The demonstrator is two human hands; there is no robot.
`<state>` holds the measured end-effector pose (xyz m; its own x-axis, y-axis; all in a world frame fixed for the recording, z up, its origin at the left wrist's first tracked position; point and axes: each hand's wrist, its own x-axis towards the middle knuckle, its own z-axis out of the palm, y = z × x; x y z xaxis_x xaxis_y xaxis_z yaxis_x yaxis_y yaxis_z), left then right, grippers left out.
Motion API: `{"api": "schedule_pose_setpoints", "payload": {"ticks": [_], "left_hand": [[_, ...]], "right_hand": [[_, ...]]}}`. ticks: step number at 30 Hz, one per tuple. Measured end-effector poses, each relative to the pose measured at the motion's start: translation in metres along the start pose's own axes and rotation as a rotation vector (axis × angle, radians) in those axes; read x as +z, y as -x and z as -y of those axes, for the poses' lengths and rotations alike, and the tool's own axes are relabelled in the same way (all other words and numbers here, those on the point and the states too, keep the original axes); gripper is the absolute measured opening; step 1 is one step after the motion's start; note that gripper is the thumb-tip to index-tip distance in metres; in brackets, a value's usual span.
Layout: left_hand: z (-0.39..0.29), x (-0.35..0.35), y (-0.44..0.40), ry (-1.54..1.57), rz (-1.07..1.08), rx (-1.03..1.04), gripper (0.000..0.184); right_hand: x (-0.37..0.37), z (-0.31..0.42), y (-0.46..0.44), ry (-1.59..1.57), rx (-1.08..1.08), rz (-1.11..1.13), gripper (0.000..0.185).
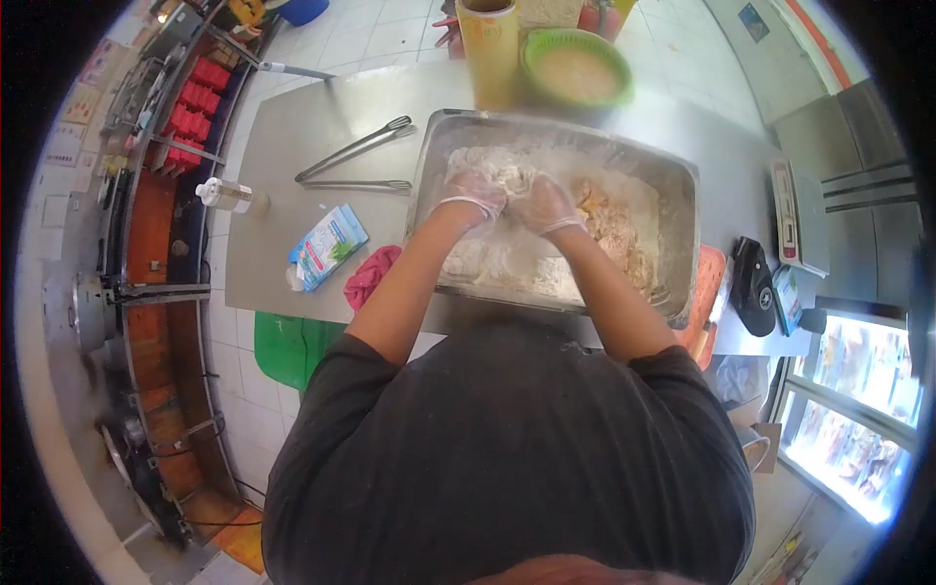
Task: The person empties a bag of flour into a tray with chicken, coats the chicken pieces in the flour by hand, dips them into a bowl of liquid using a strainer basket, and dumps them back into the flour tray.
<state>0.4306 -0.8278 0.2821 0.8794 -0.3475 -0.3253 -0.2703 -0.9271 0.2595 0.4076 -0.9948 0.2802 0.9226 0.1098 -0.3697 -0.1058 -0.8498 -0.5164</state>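
Note:
A large metal tray on the steel table holds white flour and flour-dusted pieces, more of them bare and orange-brown at the right. My left hand, in a clear plastic glove, is in the tray's upper left part with its fingers curled at a floury clump. At the right side of this clump is my right hand, gloved too, with its fingers bent around it. Flour hides parts of the fingertips of both hands.
Metal tongs, a blue-white packet, a pink cloth and a bottle lie or stand left. Behind the tray are a yellow container and green basket. A black cap and scale are right.

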Motion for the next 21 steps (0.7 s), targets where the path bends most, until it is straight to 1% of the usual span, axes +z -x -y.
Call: {"api": "schedule_pose_setpoints", "payload": {"ticks": [1, 2, 3, 5, 7, 8, 10, 11, 13, 15, 17, 18, 20, 21], "left_hand": [[-0.002, -0.003, 0.009, -0.093, 0.036, 0.035, 0.038], [0.006, 0.007, 0.012, 0.021, -0.042, -0.1, 0.04], [0.008, 0.009, 0.011, 0.147, -0.132, -0.218, 0.043], [-0.008, 0.001, 0.016, 0.071, -0.192, -0.294, 0.048], [-0.014, 0.001, 0.004, 0.067, -0.315, -0.218, 0.051], [-0.016, -0.001, -0.001, 0.067, -0.361, -0.196, 0.051], [-0.018, -0.004, -0.004, 0.253, -0.02, -0.238, 0.052], [-0.019, -0.014, 0.003, 0.266, -0.025, -0.248, 0.052], [-0.026, -0.034, 0.024, 0.239, -0.064, -0.325, 0.048], [-0.017, -0.013, 0.026, 0.154, -0.147, -0.31, 0.043], [-0.016, 0.002, 0.025, 0.132, -0.221, -0.301, 0.041], [-0.017, 0.014, 0.026, 0.135, -0.186, -0.321, 0.041], [-0.015, 0.016, 0.004, 0.265, -0.072, -0.293, 0.044], [-0.013, 0.015, -0.004, 0.237, -0.051, -0.237, 0.045]], "right_hand": [[-0.001, -0.005, 0.003, 0.078, -0.048, -0.062, 0.071], [-0.011, -0.01, -0.003, 0.167, -0.101, -0.151, 0.068], [-0.001, -0.028, -0.016, 0.122, -0.108, -0.207, 0.05], [0.023, -0.063, -0.043, 0.153, -0.209, -0.294, 0.037], [-0.017, -0.017, -0.004, 0.033, -0.082, -0.181, 0.035], [-0.011, -0.017, -0.007, 0.048, -0.099, -0.2, 0.035], [0.018, -0.031, -0.03, -0.127, -0.411, -0.141, 0.032], [0.021, -0.043, -0.041, -0.117, -0.419, -0.129, 0.032], [0.025, -0.077, -0.052, -0.072, -0.564, -0.414, 0.031], [-0.02, -0.043, -0.01, 0.101, -0.205, -0.398, 0.029], [-0.023, -0.045, -0.015, 0.16, -0.163, -0.326, 0.026], [-0.021, -0.034, 0.004, 0.152, -0.155, -0.288, 0.026], [-0.042, -0.003, 0.014, 0.13, -0.207, -0.211, 0.025], [-0.008, -0.032, -0.016, -0.039, -0.416, -0.202, 0.027]]}}
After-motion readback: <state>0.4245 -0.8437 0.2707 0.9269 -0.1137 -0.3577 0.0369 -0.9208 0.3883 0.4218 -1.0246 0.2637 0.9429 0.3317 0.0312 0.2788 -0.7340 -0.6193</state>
